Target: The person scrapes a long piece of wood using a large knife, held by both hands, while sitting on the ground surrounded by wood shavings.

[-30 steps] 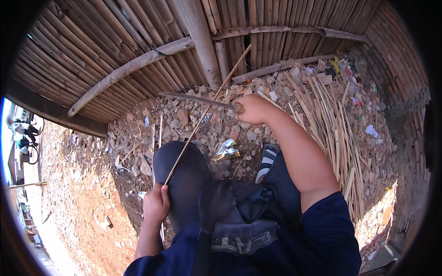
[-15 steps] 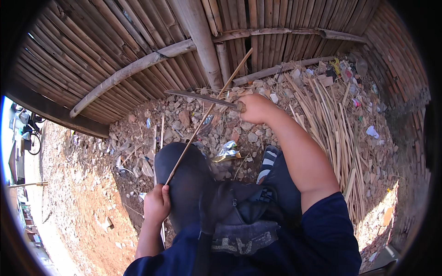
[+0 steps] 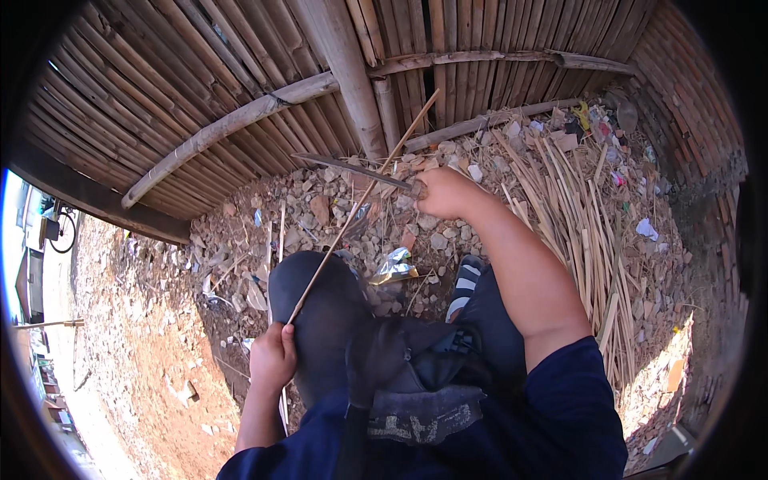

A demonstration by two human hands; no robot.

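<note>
Slats of weathered bamboo form a wall across the top, crossed by a long pole. Stony ground spreads below it, and brickwork closes the right side. Pale split strips lie in a loose heap on the stones, right of the person's right hand. One long, thin stick slants from the left hand up past the dark-trousered left knee toward the slats. A long-bladed knife crosses its upper part; whether the two touch, I cannot tell. The right hand is closed round the knife's handle, while the left thumb and fingers pinch the stick's near end. A striped sandal shows on the ground, and a crumpled foil wrapper lies just left of it.
</note>
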